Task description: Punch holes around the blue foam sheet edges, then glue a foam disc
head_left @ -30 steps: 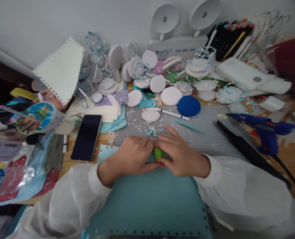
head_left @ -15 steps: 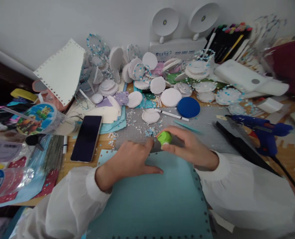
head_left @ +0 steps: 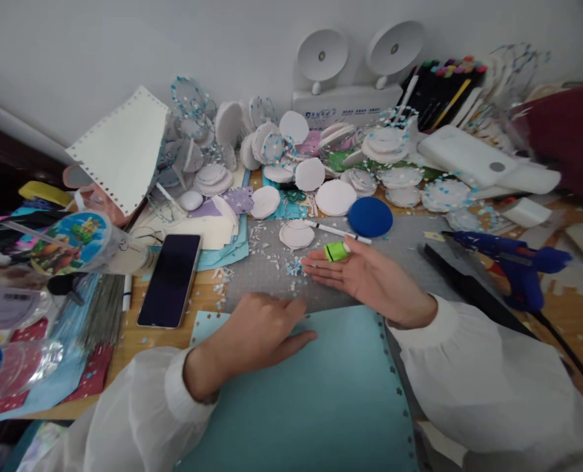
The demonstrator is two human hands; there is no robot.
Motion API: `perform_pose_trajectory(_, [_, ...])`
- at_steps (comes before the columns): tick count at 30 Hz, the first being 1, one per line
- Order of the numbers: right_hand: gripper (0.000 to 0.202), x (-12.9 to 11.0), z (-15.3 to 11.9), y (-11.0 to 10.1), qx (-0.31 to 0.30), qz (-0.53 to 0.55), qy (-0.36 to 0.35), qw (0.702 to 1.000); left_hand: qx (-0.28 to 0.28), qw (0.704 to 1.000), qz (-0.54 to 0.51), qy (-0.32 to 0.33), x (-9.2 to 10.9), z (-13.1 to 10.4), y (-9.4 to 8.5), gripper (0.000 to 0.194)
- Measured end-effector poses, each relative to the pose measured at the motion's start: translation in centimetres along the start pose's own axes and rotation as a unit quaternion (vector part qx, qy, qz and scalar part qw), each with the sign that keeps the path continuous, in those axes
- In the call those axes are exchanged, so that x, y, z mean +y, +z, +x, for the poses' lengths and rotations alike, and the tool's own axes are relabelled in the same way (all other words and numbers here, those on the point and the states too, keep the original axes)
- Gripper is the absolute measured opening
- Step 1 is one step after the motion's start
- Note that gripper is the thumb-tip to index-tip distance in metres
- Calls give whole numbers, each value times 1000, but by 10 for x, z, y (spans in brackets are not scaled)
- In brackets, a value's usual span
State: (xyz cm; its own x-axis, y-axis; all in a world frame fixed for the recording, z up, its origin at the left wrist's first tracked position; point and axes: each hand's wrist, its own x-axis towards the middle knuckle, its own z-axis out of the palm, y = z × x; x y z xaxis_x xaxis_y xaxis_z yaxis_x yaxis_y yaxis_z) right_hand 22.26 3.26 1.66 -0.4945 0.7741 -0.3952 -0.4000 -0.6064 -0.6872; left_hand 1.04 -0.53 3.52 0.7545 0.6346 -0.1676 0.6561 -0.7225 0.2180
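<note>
A large sheet of light-blue paper (head_left: 316, 393) lies in front of me, with small flower-shaped holes along its right and top edges. My left hand (head_left: 259, 331) rests over its top left part, palm down, fingers loosely bent and thumb stretched apart. Above the top right of the sheet, my right hand (head_left: 370, 278) is turned palm up. It holds a small green craft punch (head_left: 337, 251) between thumb and fingers, off the paper. Tiny blue and white paper bits (head_left: 295, 267) are scattered on the grey cutting mat (head_left: 252, 278) near its fingertips.
White paper discs (head_left: 335, 198), a blue round lid (head_left: 370, 217) and a white pen (head_left: 333, 231) lie beyond my hands. At left are a phone (head_left: 170, 280) and a lidded cup (head_left: 82, 239). A blue glue gun (head_left: 512, 255) with a cable lies right.
My right hand has turned palm up with the punch, which has moved off the paper's top edge, slightly up and right. My left hand stays on the sheet.
</note>
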Motion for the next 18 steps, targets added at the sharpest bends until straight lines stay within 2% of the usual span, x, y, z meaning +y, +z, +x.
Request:
perform_pose_trajectory(5, [40, 3, 1, -2, 4, 5, -16, 1000, 140, 990, -16, -14, -11, 7, 12, 31])
perform_pose_trajectory(9, [39, 6, 2, 0, -8, -25, -62, 998, 207, 978, -24, 6, -15, 8, 22, 27])
perform_pose_trajectory(11, [40, 5, 1, 3, -28, -45, -82, 995, 212, 976, -19, 34, -16, 7, 24, 30])
perform_pose_trajectory(14, [44, 4, -1, 6, -47, -75, -91, 992, 187, 980, 4, 72, -19, 5, 25, 42])
perform_pose_trajectory(18, [37, 1, -3, 5, -3, -76, -142, 987, 140, 990, 10, 34, -28, 5, 23, 52])
